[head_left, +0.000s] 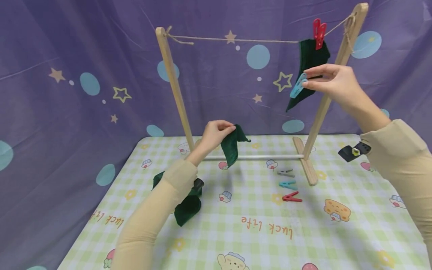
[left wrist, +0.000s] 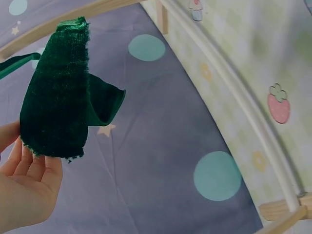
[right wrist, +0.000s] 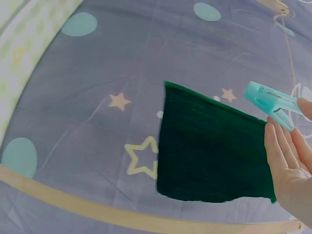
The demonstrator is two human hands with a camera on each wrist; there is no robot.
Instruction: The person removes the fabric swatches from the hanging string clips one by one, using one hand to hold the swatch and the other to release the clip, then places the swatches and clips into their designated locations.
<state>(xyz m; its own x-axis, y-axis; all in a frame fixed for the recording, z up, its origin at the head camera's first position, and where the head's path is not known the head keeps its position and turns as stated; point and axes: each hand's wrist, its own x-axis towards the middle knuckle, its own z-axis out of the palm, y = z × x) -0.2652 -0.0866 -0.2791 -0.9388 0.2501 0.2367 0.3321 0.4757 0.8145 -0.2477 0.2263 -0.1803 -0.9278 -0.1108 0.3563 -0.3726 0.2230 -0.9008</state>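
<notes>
Pinched in my left hand (head_left: 216, 135) is a piece of dark green velvety cloth (head_left: 230, 147), which droops above the table in the head view. The left wrist view shows its frayed edges, the cloth (left wrist: 56, 97) lying against my fingertips. My right hand (head_left: 335, 83) pinches a light blue clothespin (head_left: 297, 87) between thumb and fingers, in front of another green cloth (head_left: 310, 56). That cloth hangs from the string (head_left: 236, 39) by a red clothespin (head_left: 319, 34) near the right post. In the right wrist view the blue clothespin (right wrist: 273, 103) is apart from the string.
A wooden frame with a left post (head_left: 175, 88) and a right post (head_left: 337, 71) carries the string; a white rod (head_left: 266, 157) joins its feet. Grey (head_left: 285, 173), blue (head_left: 287, 185) and red (head_left: 292, 197) clothespins lie on the table. More green cloth (head_left: 188, 210) lies beneath my left forearm.
</notes>
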